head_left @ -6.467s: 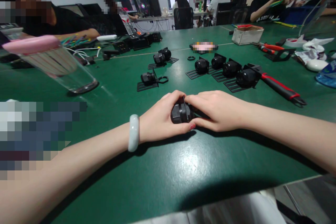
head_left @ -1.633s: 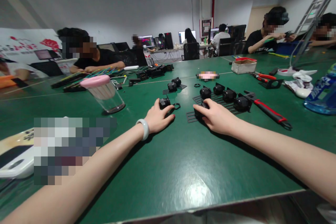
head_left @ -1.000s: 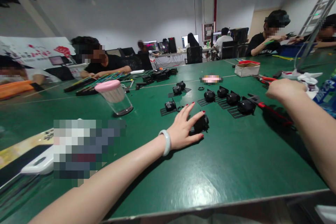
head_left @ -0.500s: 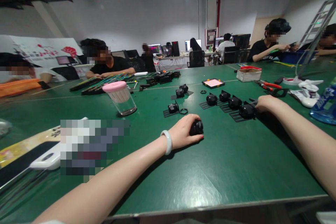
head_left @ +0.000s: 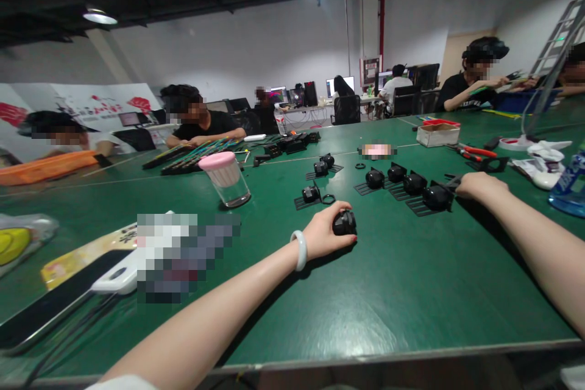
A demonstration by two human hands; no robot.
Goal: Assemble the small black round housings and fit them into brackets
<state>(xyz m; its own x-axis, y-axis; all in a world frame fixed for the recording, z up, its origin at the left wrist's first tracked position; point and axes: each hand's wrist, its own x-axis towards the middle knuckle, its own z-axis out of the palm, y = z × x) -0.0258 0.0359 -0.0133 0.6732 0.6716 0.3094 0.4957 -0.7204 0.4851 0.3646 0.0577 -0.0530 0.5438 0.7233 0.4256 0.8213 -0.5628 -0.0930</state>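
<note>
My left hand [head_left: 326, 230], with a pale bangle at the wrist, is closed round a round black part [head_left: 344, 223] low over the green table. At the right, my right hand [head_left: 479, 187] is beside the nearest of several black round parts with slotted plates [head_left: 437, 196]; its fingertips are hidden, and a dark piece shows by them. Two similar parts [head_left: 323, 164] stand further back, and one more [head_left: 310, 194] lies beyond my left hand with a black ring [head_left: 328, 199] beside it. A smaller ring [head_left: 360, 166] lies further back.
A pink-lidded clear cup [head_left: 226, 180], a phone [head_left: 68, 298] and a white device with cables [head_left: 121, 271] are on the left. An open box [head_left: 437, 135], red-handled pliers [head_left: 478, 152] and a blue bottle [head_left: 569, 186] are on the right. People sit across the table.
The view has turned slightly left, so things appear shifted right and a little lower. My left hand still holds the round black part; my right hand stays by the row of parts.
</note>
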